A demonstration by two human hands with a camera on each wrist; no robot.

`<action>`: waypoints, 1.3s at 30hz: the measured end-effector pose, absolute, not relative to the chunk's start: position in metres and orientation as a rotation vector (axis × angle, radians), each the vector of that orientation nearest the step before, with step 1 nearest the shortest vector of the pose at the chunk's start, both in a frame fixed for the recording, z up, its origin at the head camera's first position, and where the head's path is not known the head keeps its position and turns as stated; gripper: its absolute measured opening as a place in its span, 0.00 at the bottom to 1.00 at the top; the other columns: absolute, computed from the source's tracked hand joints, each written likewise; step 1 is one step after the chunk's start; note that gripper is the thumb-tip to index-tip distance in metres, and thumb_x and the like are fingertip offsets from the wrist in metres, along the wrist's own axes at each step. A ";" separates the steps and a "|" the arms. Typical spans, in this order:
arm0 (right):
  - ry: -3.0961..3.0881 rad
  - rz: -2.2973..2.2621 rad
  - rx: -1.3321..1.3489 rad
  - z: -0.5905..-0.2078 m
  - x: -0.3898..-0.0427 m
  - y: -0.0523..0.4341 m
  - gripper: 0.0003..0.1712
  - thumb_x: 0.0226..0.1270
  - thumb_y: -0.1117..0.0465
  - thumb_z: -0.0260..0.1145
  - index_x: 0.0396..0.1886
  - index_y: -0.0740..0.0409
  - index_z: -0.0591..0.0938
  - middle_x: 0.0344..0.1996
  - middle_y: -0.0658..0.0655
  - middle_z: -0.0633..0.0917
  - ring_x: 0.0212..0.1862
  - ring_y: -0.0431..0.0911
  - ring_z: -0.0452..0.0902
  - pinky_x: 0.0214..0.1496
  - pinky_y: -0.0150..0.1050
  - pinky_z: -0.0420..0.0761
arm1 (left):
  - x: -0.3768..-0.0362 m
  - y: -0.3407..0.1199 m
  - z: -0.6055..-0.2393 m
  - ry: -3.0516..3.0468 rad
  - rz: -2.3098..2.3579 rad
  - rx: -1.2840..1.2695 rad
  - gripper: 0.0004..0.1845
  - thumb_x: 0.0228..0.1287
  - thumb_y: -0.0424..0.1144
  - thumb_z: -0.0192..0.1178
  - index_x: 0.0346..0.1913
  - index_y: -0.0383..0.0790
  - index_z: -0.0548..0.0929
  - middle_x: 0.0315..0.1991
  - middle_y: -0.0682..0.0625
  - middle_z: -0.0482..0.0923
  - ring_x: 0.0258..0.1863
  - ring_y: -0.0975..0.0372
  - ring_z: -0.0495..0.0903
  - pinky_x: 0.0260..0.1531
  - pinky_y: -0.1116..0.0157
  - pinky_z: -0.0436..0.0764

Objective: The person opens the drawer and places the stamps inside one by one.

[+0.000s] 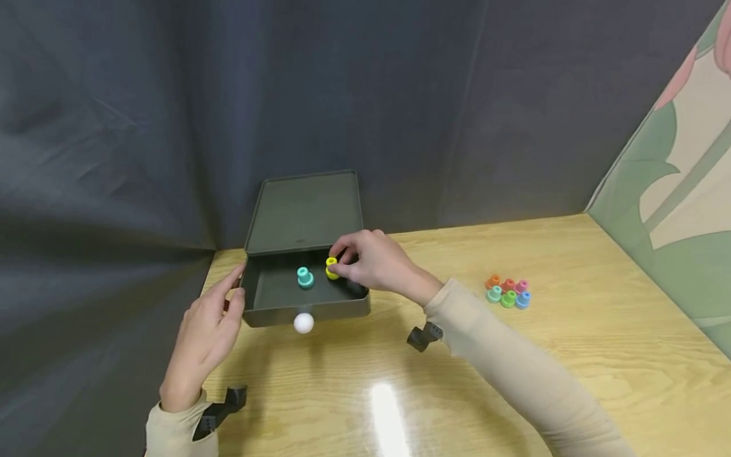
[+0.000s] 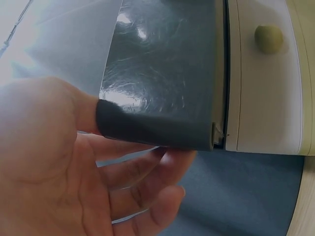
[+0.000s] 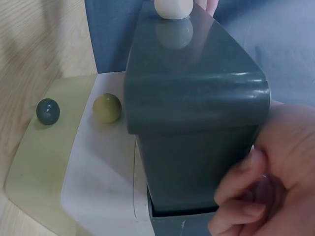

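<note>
A dark green drawer [image 1: 308, 311] with a white knob [image 1: 304, 323] stands pulled out from its cabinet. Inside it, my right hand [image 1: 374, 257] pinches a yellow flanged peg [image 1: 332, 274] between thumb and fingers. A teal peg [image 1: 305, 278] stands upright in the drawer, left of the yellow one. Against the drawer's left side rests my left hand [image 1: 208, 324], its thumb and forefinger fairly straight. In the left wrist view, the fingers of that hand [image 2: 54, 157] lie along the drawer's edge, and the thumb tip is hidden. The right wrist view hides the yellow peg behind the drawer wall.
Below the dark tier are a white drawer front with a yellow-green knob [image 3: 107, 108] and a yellow-green front with a dark knob [image 3: 47, 111]. Several colored pegs [image 1: 508, 292] stand in two rows on the wooden table [image 1: 599, 285]. A dark curtain [image 1: 428, 114] hangs behind.
</note>
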State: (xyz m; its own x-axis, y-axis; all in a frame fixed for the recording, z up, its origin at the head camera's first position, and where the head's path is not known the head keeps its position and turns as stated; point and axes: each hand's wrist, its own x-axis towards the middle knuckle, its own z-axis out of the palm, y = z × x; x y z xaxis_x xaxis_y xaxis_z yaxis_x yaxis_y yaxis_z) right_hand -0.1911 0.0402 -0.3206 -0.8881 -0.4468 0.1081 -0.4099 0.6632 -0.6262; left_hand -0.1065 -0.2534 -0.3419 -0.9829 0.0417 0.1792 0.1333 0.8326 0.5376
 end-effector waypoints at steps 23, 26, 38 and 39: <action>2.826 -0.966 -0.636 -0.320 -0.191 0.028 0.13 0.67 0.48 0.79 0.49 0.44 0.94 0.33 0.41 0.94 0.32 0.33 0.86 0.33 0.34 0.76 | -0.105 -0.255 -0.344 -2.815 -0.816 -0.155 0.28 0.86 0.45 0.41 0.82 0.46 0.67 0.52 0.39 0.84 0.26 0.61 0.74 0.27 0.60 0.68; 2.818 -0.976 -0.623 -0.320 -0.192 0.028 0.14 0.66 0.47 0.79 0.49 0.43 0.94 0.32 0.40 0.93 0.31 0.33 0.85 0.33 0.34 0.76 | -0.106 -0.255 -0.344 -2.806 -0.809 -0.151 0.28 0.86 0.44 0.41 0.82 0.45 0.68 0.51 0.39 0.84 0.26 0.60 0.74 0.28 0.60 0.69; 2.786 -1.107 -0.693 -0.329 -0.197 0.034 0.18 0.65 0.47 0.80 0.52 0.47 0.92 0.31 0.41 0.93 0.33 0.34 0.85 0.41 0.36 0.81 | -0.109 -0.256 -0.349 -2.805 -0.797 -0.140 0.28 0.86 0.44 0.40 0.82 0.45 0.68 0.63 0.38 0.82 0.30 0.59 0.78 0.32 0.58 0.72; 2.781 -1.132 -0.706 -0.329 -0.197 0.034 0.18 0.66 0.47 0.80 0.52 0.48 0.92 0.31 0.41 0.92 0.33 0.34 0.85 0.42 0.36 0.81 | -0.110 -0.256 -0.349 -2.805 -0.800 -0.140 0.28 0.86 0.45 0.40 0.82 0.45 0.68 0.64 0.38 0.82 0.31 0.58 0.79 0.33 0.58 0.72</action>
State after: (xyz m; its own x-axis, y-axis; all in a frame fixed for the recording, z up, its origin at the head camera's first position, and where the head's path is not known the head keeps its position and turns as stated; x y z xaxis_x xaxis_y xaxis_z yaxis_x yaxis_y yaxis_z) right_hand -0.1971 0.0345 -0.3295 -0.8938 -0.4331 0.1165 -0.3913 0.6260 -0.6745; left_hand -0.1097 -0.2557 -0.3486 -0.9711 0.0306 0.2367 0.1508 0.8473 0.5093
